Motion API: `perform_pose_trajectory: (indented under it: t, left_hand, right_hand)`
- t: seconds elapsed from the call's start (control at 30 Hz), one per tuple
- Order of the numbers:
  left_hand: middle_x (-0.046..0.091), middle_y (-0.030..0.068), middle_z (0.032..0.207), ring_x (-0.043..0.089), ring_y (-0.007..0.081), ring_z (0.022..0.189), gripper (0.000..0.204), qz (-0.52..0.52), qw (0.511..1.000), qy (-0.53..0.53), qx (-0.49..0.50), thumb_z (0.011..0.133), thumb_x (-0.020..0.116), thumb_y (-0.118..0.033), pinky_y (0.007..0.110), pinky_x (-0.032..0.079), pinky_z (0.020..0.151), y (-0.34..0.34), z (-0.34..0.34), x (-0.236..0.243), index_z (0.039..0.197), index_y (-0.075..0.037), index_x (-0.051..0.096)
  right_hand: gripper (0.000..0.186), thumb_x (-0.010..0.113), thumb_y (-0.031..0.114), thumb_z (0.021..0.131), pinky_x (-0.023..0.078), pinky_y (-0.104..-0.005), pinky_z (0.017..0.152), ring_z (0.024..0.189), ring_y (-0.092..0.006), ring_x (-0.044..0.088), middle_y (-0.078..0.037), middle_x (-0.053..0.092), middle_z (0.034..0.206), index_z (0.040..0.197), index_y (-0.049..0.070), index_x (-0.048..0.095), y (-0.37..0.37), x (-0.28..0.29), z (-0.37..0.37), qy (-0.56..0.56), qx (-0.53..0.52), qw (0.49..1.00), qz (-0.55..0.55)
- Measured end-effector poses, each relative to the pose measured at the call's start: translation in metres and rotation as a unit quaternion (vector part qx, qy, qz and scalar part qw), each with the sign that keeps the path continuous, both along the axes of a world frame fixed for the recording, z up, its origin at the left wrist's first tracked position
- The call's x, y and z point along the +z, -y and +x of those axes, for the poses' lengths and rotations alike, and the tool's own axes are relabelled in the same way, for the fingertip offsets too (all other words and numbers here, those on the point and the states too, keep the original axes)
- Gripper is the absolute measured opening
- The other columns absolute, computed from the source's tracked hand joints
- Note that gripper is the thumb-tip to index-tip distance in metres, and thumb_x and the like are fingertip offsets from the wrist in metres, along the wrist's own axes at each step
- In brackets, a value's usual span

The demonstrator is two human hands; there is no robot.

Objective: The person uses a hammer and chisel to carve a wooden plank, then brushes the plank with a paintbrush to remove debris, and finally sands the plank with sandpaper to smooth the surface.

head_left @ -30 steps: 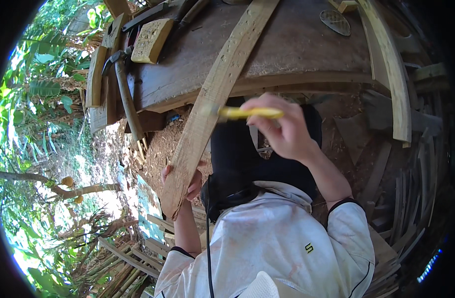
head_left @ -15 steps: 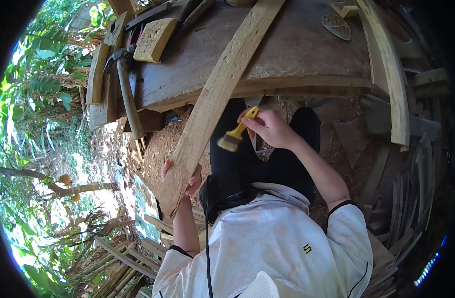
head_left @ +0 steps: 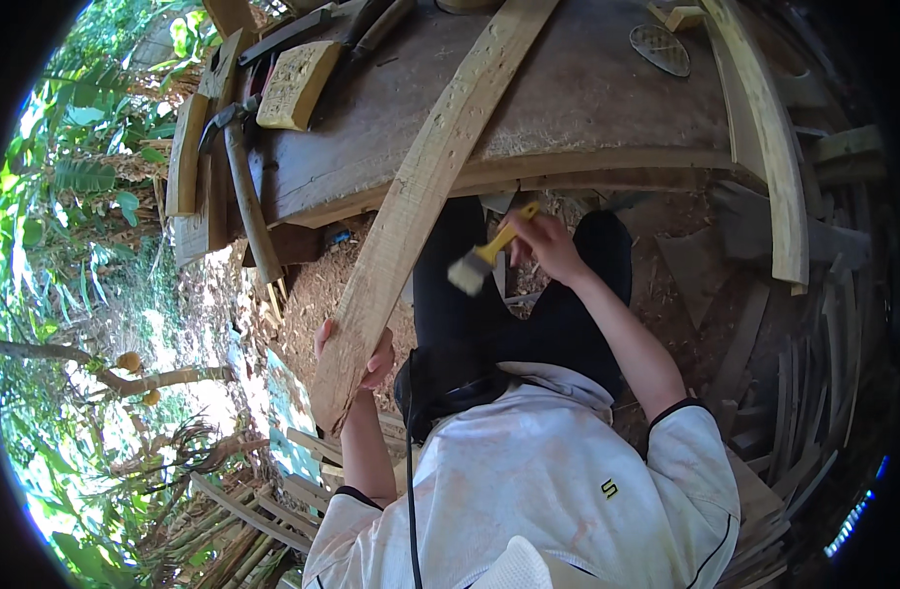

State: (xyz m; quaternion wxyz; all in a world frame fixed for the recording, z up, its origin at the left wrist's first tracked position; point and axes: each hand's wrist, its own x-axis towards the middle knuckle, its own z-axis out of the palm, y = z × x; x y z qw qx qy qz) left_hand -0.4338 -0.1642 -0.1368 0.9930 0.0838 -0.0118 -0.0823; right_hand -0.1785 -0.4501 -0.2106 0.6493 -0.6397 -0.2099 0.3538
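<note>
A long, rough wooden plank (head_left: 411,201) slants from the bench down to my lap side, its far part lying across the bench. Wrapped round its near end from beneath, my left hand (head_left: 376,361) shows fingers at both edges, the palm hidden under the wood. My right hand (head_left: 546,245) grips a paintbrush (head_left: 491,247) by its yellow handle. The pale bristles point down and left above my thigh, apart from the plank.
The wooden bench (head_left: 587,108) has a hammer (head_left: 242,187) on its left, beside a short wood block (head_left: 298,85). An oval metal plate (head_left: 660,50) and a long curved strip of wood (head_left: 769,137) lie at right. Wood strips (head_left: 803,402) pile up at lower right.
My right hand has shifted slightly right with the paintbrush, whose bristles have turned and moved right and up. My left hand and the plank's near end have moved slightly left.
</note>
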Motion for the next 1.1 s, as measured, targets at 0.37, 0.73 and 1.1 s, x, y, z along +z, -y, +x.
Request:
perform_pose_trajectory:
  t: [0.37, 0.73, 1.1]
  left_hand:
    - [0.059, 0.0196, 0.072, 0.051, 0.021, 0.037, 0.079, 0.045, 0.999, -0.007, 0.005, 0.107, 0.054, -0.055, 0.028, 0.044, 0.031, 0.003, 0.003, 0.008, 0.154, 0.007, 0.043]
    - [0.059, 0.0237, 0.079, 0.053, 0.0217, 0.042, 0.089, 0.039, 0.999, 0.004, 0.024, 0.108, 0.044, -0.071, 0.029, 0.045, 0.034, 0.004, -0.002, -0.002, 0.16, 0.001, 0.041]
    - [0.067, 0.0358, 0.097, 0.056, 0.0257, 0.044, 0.124, 0.103, 0.993, -0.041, 0.05, 0.091, 0.031, -0.099, 0.03, 0.049, 0.037, -0.007, 0.006, 0.013, 0.161, 0.003, 0.041]
  right_hand:
    - [0.019, 0.069, 0.018, 0.105, 0.061, -0.0394, 0.07, 0.077, -0.0263, 0.078, -0.009, 0.078, 0.094, 0.123, 0.012, 0.071, -0.059, 0.034, -0.054, 0.335, 0.024, 0.942, -0.01]
    - [0.024, 0.06, 0.026, 0.112, 0.059, -0.0356, 0.068, 0.074, -0.0227, 0.076, -0.007, 0.074, 0.082, 0.118, 0.006, 0.072, -0.019, 0.044, -0.009, 0.055, 0.142, 0.988, -0.019]
    - [0.033, 0.054, 0.027, 0.117, 0.048, -0.0232, 0.06, 0.069, -0.0111, 0.07, -0.007, 0.073, 0.088, 0.122, -0.002, 0.068, 0.024, 0.147, -0.008, 0.154, -0.132, 0.968, 0.147]
